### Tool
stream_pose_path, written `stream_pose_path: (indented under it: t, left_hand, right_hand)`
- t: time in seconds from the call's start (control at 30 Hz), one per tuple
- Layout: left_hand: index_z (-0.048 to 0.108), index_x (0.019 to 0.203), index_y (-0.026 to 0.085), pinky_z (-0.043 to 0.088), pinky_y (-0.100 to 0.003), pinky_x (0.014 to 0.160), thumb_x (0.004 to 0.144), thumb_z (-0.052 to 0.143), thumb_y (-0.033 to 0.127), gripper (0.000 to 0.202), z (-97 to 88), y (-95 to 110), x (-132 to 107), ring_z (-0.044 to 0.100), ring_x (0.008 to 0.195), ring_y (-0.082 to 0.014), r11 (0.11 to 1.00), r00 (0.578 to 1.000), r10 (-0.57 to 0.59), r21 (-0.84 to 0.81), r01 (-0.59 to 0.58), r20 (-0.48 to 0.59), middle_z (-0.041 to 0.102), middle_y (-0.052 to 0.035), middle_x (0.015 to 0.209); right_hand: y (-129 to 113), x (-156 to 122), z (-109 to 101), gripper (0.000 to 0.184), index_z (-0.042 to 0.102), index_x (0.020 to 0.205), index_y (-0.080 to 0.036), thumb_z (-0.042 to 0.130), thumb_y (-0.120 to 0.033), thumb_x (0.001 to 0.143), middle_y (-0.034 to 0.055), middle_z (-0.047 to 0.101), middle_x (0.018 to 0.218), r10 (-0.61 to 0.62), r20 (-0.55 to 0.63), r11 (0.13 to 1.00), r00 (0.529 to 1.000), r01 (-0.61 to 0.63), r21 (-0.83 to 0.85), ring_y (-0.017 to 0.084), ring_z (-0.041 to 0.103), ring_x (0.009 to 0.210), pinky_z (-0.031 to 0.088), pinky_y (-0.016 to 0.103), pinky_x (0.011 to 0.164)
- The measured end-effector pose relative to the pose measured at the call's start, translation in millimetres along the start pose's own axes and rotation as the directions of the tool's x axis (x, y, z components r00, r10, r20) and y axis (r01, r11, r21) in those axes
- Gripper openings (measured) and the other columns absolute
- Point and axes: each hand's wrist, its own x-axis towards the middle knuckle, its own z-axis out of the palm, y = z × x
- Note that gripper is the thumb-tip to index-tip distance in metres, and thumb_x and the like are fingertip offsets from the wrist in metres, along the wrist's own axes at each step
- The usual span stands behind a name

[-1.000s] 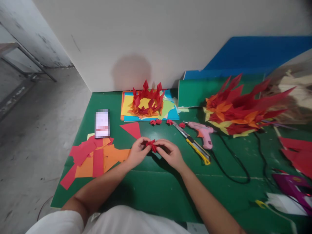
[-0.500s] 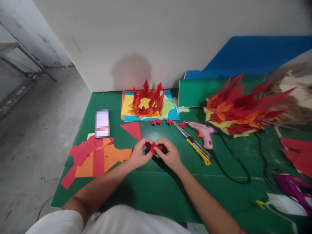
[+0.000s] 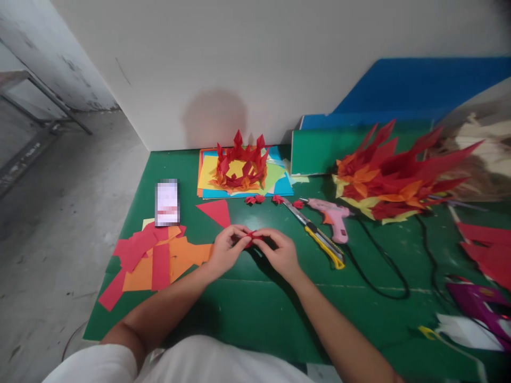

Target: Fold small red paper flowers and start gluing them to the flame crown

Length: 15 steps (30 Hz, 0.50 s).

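Both my hands meet over the green table [image 3: 247, 314] at its middle. My left hand [image 3: 225, 249] and my right hand [image 3: 277, 251] each pinch one small folded red paper piece [image 3: 249, 235] between the fingertips; most of it is hidden by my fingers. A red paper triangle [image 3: 216, 211] lies just beyond my left hand. Several tiny folded red pieces [image 3: 255, 199] sit in a row farther back, in front of a red and orange paper crown [image 3: 240, 166] resting on stacked coloured sheets [image 3: 279, 183].
Red and orange paper strips [image 3: 154, 258] lie at the left, a phone [image 3: 166, 202] behind them. A yellow utility knife [image 3: 319, 236] and a pink glue gun [image 3: 333, 215] with black cord [image 3: 383, 268] lie right of my hands. A large spiky red-orange paper piece [image 3: 395, 175] sits at right.
My fingers have closed over the red piece and pressed it flatter; it showed as an open star shape a second ago and is now nearly covered. The hands stayed in place.
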Motion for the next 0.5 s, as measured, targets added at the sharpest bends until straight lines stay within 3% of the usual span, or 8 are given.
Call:
stream_pose_path:
  t: [0.2, 0.27, 0.37, 0.5]
  left_hand:
    - [0.055, 0.070, 0.016, 0.052, -0.025, 0.062, 0.071, 0.069, 0.040, 0.028, 2.0, 0.2, -0.1, 0.061, 0.067, -0.0101, 0.996, 0.993, -0.078, -0.040, 0.075, -0.084, 0.065, -0.0031, 0.080]
    - [0.057, 0.071, 0.016, 0.052, -0.025, 0.063, 0.068, 0.071, 0.040, 0.028, 1.8, 0.9, 0.7, 0.061, 0.064, -0.0102, 0.994, 0.990, -0.104, -0.043, 0.100, -0.098, 0.065, -0.0016, 0.073]
    - [0.061, 0.075, 0.016, 0.053, -0.027, 0.067, 0.066, 0.073, 0.039, 0.027, 1.3, 3.2, 2.0, 0.063, 0.067, -0.0116, 0.990, 0.985, -0.141, -0.033, 0.139, -0.099, 0.067, -0.0014, 0.072]
    - [0.065, 0.076, 0.016, 0.054, -0.028, 0.066, 0.065, 0.073, 0.039, 0.026, 0.8, 7.4, 2.3, 0.063, 0.068, -0.0132, 0.985, 0.979, -0.168, 0.017, 0.170, -0.112, 0.069, -0.0030, 0.075]
  right_hand:
    - [3.5, 1.9, 0.7, 0.021, 0.061, 0.092, -0.022, 0.067, -0.030, 0.074, 0.0018, 0.061, 0.080, 0.081, -0.072, 0.997, 0.994, -0.079, 0.026, 0.014, 0.057, 0.068, 0.051, 0.029, 0.066]
    - [2.6, 3.1, 0.0, 0.018, 0.063, 0.088, -0.021, 0.068, -0.032, 0.073, 0.0039, 0.062, 0.084, 0.089, -0.031, 0.995, 0.996, -0.088, 0.049, 0.015, 0.059, 0.071, 0.051, 0.030, 0.067]
    - [1.0, 3.2, 0.2, 0.017, 0.063, 0.075, -0.019, 0.067, -0.035, 0.073, 0.0031, 0.064, 0.073, 0.180, 0.039, 0.979, 0.983, -0.183, 0.091, 0.015, 0.060, 0.066, 0.050, 0.029, 0.063]
    - [-0.3, 1.3, 2.5, 0.023, 0.062, 0.069, -0.018, 0.069, -0.040, 0.071, 0.0019, 0.064, 0.064, 0.250, 0.040, 0.961, 0.967, -0.253, 0.113, 0.014, 0.058, 0.057, 0.048, 0.027, 0.056]
